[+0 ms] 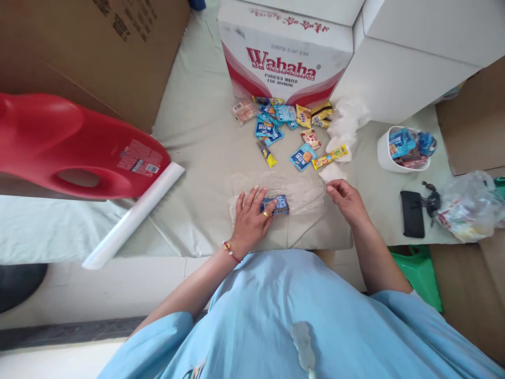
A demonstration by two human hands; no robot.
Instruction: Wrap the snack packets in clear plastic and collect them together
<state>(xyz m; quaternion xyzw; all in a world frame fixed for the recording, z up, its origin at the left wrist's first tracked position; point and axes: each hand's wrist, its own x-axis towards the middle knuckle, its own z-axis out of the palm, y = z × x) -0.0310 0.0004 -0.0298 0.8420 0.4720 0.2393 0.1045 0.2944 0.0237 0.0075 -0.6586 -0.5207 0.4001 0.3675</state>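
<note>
My left hand [254, 218] lies flat with its fingers spread, over a clear plastic bag [303, 195] on the cloth. Its thumb rests on a dark blue snack packet [281, 204], which is partly hidden by the hand. To the right, the thumb and fingertips of my right hand [347, 200] are pinched together. They are at the bag's right end, just below a piece of crumpled thin white plastic [333, 172]; what they hold is too small to make out. Beyond both hands lie a blue packet [303, 157], a yellow stick packet [330, 157] and several other small snack packets [272, 126].
A Wahaha water carton [288, 68] stands behind the packets. At the right are a white tub [398, 164] of snacks, a black phone [412, 213] and a filled plastic bag [465, 205]. A red jug [94, 152] and a white roll [134, 216] are at the left.
</note>
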